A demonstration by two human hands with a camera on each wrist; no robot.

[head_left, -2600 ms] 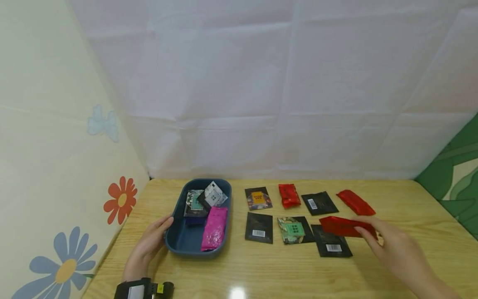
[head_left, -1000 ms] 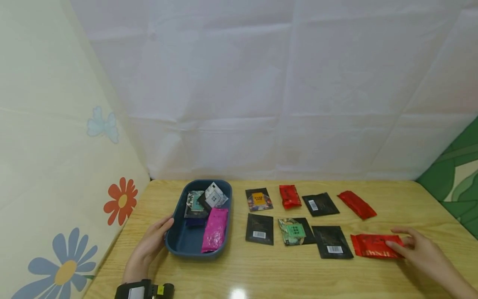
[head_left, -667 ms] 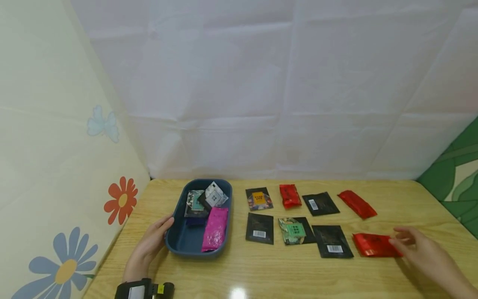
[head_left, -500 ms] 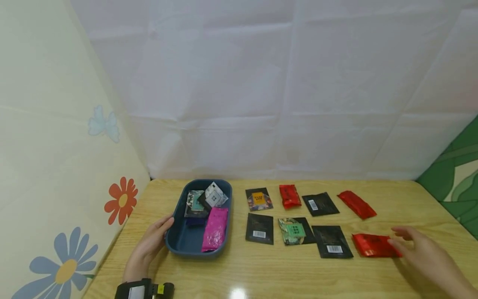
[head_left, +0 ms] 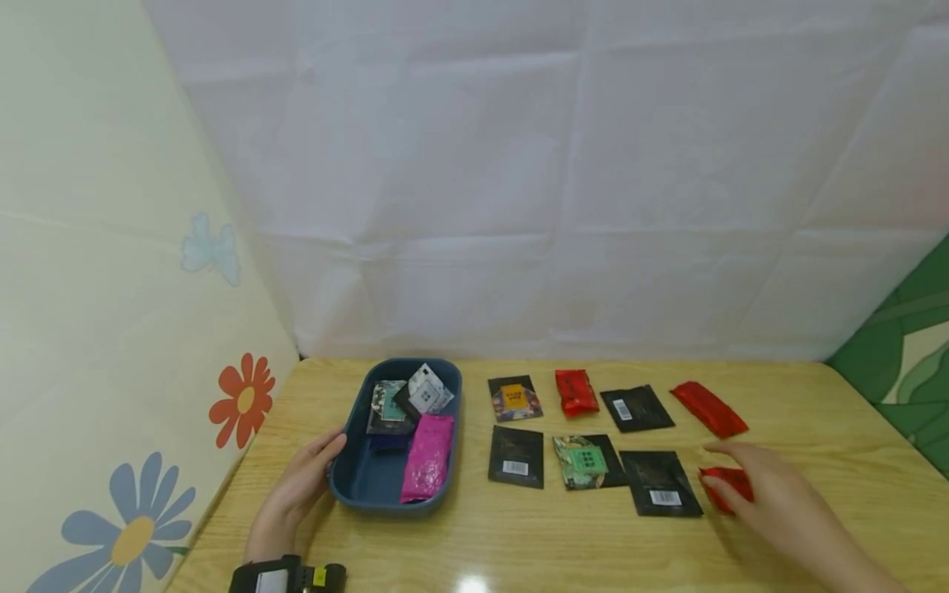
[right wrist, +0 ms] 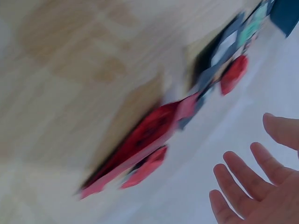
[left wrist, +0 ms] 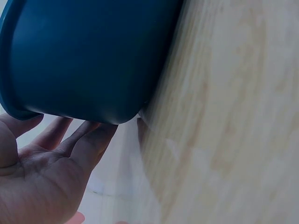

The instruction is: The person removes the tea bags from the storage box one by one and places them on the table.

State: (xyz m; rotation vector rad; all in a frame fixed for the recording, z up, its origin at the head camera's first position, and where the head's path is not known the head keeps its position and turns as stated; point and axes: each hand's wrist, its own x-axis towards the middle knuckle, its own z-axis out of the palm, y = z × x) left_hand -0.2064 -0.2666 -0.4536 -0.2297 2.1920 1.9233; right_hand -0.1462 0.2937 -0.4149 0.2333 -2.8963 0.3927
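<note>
Right hand (head_left: pixel 771 498) now over three red packets (head_left: pixel 722 486)

The left hand (head_left: pixel 300 486) lies palm-in against the near left corner of the tray (head_left: pixel 348 486), fingers straight and together, thumb up by the rim. In the left wrist view its fingers (left wrist: pixel 77 140) lie loosely extended under the tray's wall, touching it without curling round. A dark band sits on that wrist, nearer the person than the tray. The right hand (head_left: pixel 764 494) is far to the tray's right, low over the table, palm down, forearm running off toward the near right. Its fingers reach leftward, toward the tray, gently spread. The right wrist view shows its fingers (right wrist: pixel 243 177) straight and apart, holding nothing.
</note>
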